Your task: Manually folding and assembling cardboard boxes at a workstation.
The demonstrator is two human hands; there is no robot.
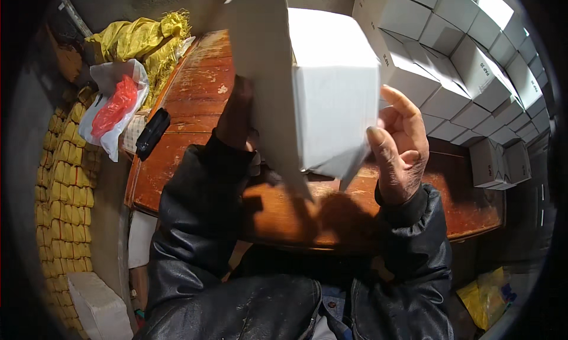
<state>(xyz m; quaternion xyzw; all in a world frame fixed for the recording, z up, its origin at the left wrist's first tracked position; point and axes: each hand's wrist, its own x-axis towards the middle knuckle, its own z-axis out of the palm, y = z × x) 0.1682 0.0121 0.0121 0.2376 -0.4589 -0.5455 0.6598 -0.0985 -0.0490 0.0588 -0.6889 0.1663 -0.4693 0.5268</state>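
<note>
A white cardboard box (338, 112) is held up above the reddish-brown wooden table, tilted and slightly blurred. One long flap or panel stands out on its left, and loose flaps hang at its lower end. My left hand (235, 118) grips the box from the left; its fingers are mostly hidden behind the panel. At the right side my right hand (402, 147) is curled against the box, with the thumb tip at its edge and the forefinger bent higher up. Dark shadows of the box and hands fall on the table below.
Stacked white boxes (441, 73) rise at the back right of the wooden table (189, 103). A black object (152, 133) lies on its left edge, beside a white bag with red plastic (115, 106). Yellow bundles (68, 192) are piled at far left, near a white carton (100, 307).
</note>
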